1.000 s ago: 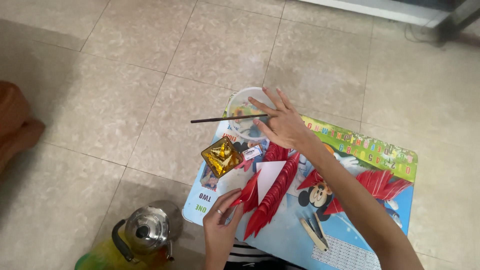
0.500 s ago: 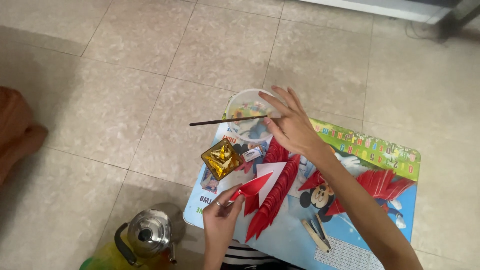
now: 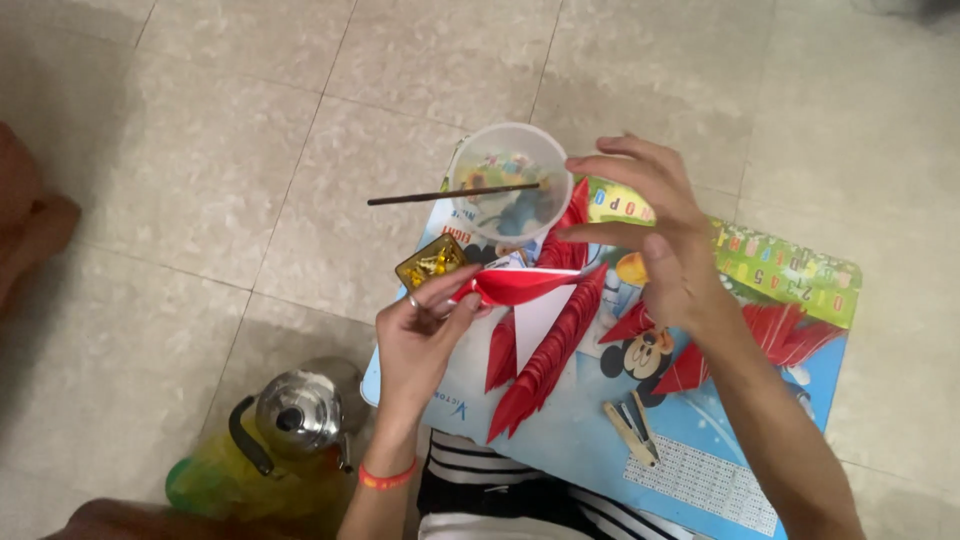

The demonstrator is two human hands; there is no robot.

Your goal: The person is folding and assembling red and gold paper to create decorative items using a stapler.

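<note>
My left hand point(image 3: 420, 335) pinches a folded red paper piece point(image 3: 512, 285) with a white underside, held above a fanned row of red folded paper pieces point(image 3: 545, 355). My right hand point(image 3: 650, 235) hovers with fingers spread beside a clear plastic cup point(image 3: 508, 180). A thin dark stick point(image 3: 450, 194) lies across the cup and points left, its right end at my fingertips. A small gold box of yellow bits point(image 3: 430, 265) sits just under the cup. All rest on a blue cartoon-printed board point(image 3: 720, 440).
A small stapler point(image 3: 632, 430) lies on the board near my right forearm. More red folded paper point(image 3: 780, 335) lies at the board's right. A metal kettle point(image 3: 295, 415) on a yellow-green object stands on the tiled floor at lower left. Something brown point(image 3: 25, 225) sits at the left edge.
My left hand has lifted the red paper piece up off the fanned row and turned it flat. My right hand stayed by the cup and stick. The camera has moved closer.
</note>
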